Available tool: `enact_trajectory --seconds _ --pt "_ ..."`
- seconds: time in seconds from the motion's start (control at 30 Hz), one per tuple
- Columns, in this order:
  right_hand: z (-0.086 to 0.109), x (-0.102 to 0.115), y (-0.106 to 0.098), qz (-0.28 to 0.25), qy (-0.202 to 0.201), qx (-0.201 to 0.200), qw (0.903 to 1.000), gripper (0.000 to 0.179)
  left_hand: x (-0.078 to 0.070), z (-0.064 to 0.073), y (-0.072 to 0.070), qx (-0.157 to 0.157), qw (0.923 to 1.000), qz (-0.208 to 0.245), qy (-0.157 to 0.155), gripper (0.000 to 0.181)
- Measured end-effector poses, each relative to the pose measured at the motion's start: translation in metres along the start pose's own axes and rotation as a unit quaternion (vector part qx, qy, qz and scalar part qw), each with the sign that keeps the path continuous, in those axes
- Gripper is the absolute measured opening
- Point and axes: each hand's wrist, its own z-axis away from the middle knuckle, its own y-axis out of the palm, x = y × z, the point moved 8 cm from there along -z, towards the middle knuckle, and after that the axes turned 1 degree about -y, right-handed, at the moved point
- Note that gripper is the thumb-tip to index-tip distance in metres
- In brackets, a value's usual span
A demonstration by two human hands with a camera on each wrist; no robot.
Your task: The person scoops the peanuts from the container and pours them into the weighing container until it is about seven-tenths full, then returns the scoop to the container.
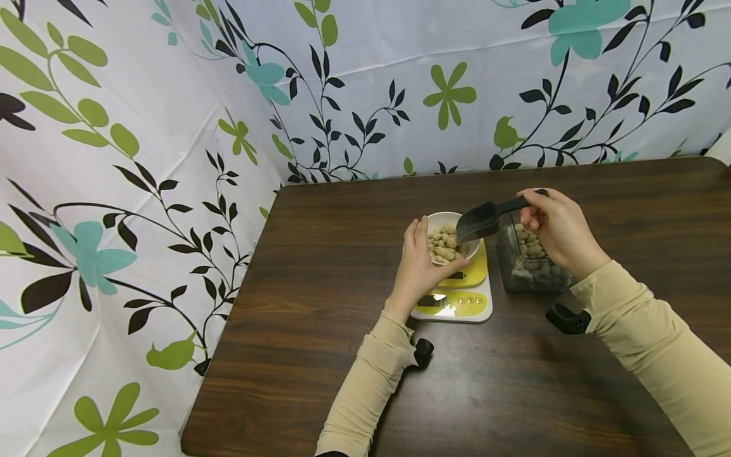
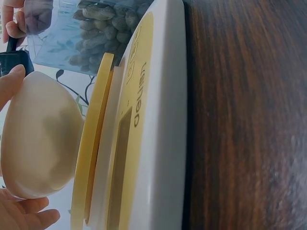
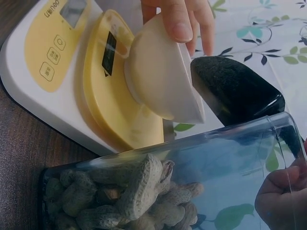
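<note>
A white bowl (image 1: 444, 218) of peanuts (image 1: 443, 246) sits on the yellow plate of a kitchen scale (image 1: 482, 311). My left hand (image 1: 419, 270) holds the bowl from the near left, thumb on one side and fingers on the other. In the right wrist view that thumb lies over the rim. My right hand (image 1: 562, 231) grips the handle of a black scoop (image 1: 480, 222), its blade tilted down over the bowl's right edge. Below the right hand stands a clear container (image 1: 537, 284) with more peanuts (image 3: 144, 191) inside, right of the scale.
The dark wooden table (image 1: 308, 285) reaches well to the left of the scale. A patterned curtain (image 1: 371, 82) hangs along its back and left sides. Black wrist devices (image 1: 568, 319) stick out under both cuffs.
</note>
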Motion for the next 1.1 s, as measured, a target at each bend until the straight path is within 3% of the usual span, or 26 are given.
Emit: enact_trajectory --seconds 0.27,0.57,0.87,1.1 --pt "0.001 0.003 0.000 -0.007 -0.004 -0.004 1.0000 0.021 -0.002 -0.002 -0.003 -0.006 0.9999 -0.011 -0.001 0.109" --pt "0.005 0.011 -0.002 -0.072 -0.030 -0.011 0.9969 0.018 -0.012 -0.006 -0.007 -0.008 0.9999 -0.010 0.007 0.107" --pt "0.014 0.028 -0.011 -0.121 -0.077 -0.016 0.9895 0.018 -0.039 -0.011 -0.010 -0.025 0.9974 -0.045 0.050 0.103" --pt "0.018 0.044 -0.029 -0.177 -0.111 -0.023 0.9776 0.013 -0.059 -0.016 -0.003 0.018 0.9976 -0.031 0.059 0.103"
